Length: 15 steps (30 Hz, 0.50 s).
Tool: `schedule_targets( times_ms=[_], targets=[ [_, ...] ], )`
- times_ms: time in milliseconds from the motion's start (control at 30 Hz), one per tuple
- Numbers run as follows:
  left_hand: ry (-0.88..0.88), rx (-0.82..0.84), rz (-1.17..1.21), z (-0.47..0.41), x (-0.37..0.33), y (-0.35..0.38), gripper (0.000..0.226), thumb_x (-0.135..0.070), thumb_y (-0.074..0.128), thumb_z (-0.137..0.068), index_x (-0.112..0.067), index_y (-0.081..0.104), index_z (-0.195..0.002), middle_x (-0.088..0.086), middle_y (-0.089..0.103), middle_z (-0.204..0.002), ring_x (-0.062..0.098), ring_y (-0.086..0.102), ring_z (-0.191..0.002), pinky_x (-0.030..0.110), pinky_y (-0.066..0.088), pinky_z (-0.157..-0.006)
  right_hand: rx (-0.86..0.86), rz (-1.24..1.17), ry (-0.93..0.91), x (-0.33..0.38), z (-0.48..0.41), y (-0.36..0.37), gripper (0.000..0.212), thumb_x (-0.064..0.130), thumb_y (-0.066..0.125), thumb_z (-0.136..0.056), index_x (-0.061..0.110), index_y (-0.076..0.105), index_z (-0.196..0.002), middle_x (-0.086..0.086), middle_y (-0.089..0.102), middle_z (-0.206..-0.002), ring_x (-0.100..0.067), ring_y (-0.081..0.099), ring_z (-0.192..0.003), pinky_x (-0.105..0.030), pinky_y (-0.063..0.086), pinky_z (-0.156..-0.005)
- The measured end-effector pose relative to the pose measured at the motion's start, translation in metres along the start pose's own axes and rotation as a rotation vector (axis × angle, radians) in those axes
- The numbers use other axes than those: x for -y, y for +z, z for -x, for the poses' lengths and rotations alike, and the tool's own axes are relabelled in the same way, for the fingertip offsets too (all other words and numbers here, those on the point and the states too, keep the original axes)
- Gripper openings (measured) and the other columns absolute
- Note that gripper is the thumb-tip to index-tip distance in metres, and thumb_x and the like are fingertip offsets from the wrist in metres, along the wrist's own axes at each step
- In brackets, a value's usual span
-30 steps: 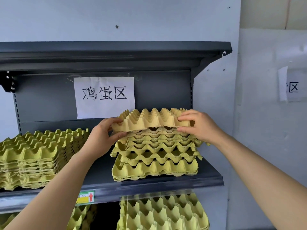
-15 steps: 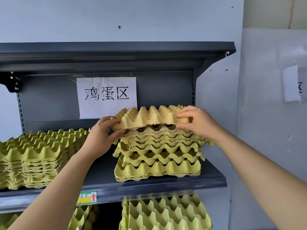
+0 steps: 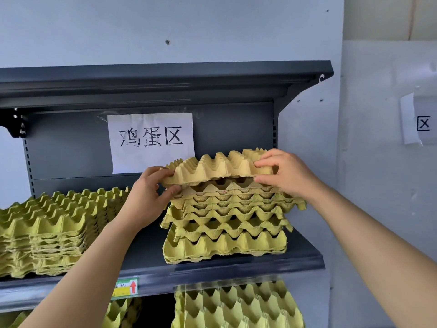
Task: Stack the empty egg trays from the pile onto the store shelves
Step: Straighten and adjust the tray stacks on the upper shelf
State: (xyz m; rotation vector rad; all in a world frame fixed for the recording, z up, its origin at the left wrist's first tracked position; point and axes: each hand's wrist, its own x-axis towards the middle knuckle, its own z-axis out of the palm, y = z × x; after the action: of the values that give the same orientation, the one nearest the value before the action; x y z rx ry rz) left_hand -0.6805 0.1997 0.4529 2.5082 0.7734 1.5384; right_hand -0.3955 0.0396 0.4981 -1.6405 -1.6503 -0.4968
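A tan moulded-pulp egg tray [image 3: 220, 169] sits tilted atop the yellow-green tray stack [image 3: 227, 223] on the dark grey metal shelf [image 3: 236, 271]. The left hand [image 3: 147, 197] pinches its left edge, the right hand [image 3: 287, 172] its right corner, both arms reaching forward.

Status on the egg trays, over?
Left hand and right hand grip top tray at both ends. Tray tilted, not yet nested on right stack. Nothing in the way.
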Motion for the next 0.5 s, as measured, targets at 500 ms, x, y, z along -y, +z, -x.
schedule_targets(
  times_ms=[500],
  targets=[
    [0.001, 0.107, -0.113, 0.02, -0.001, 0.01, 0.046, -0.037, 0.075, -0.081, -0.014, 0.067, -0.121, 0.004, 0.05, -0.138, 0.025, 0.055, -0.117, 0.032, 0.043, -0.096, 0.137, 0.043, 0.012, -0.013, 0.024, 0.004, 0.046, 0.035, 0.072, -0.082, 0.021, 0.063, -0.124, 0.007, 0.053, -0.129, -0.01, 0.048, -0.118, -0.024, 0.032, -0.098]
  ],
)
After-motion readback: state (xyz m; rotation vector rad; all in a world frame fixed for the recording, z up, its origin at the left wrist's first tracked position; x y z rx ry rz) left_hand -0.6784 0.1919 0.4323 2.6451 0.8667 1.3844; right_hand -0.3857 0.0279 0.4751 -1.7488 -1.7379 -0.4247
